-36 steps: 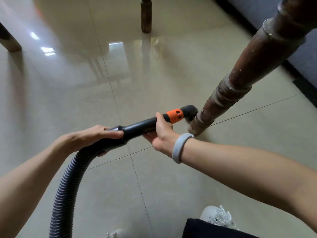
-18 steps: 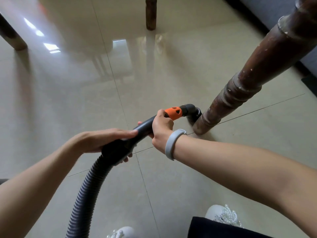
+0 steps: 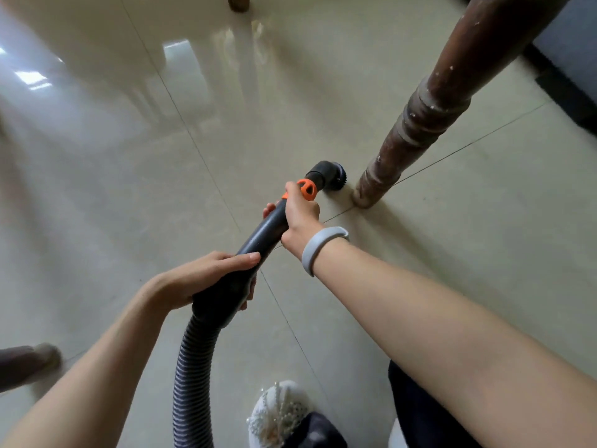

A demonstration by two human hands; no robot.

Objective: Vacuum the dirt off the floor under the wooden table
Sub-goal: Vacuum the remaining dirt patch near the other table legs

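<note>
Vacuum wand (image 3: 265, 231), black w/ orange collar (image 3: 307, 189); brush head (image 3: 332, 176) down on floor (image 3: 468, 237), just beside foot of wooden table leg (image 3: 420, 124). Right hand (image 3: 300, 218) wrapped round wand below collar; grey wristband (image 3: 318, 245). Left hand (image 3: 206, 279) gripping wand's rear end where ribbed hose (image 3: 190, 376) joins. White beaded shoe (image 3: 277, 412) at bottom edge.

The table leg (image 3: 452, 92) and ribbed hose (image 3: 190, 383) run past the edges; brush bristles (image 3: 339, 181) blur
</note>
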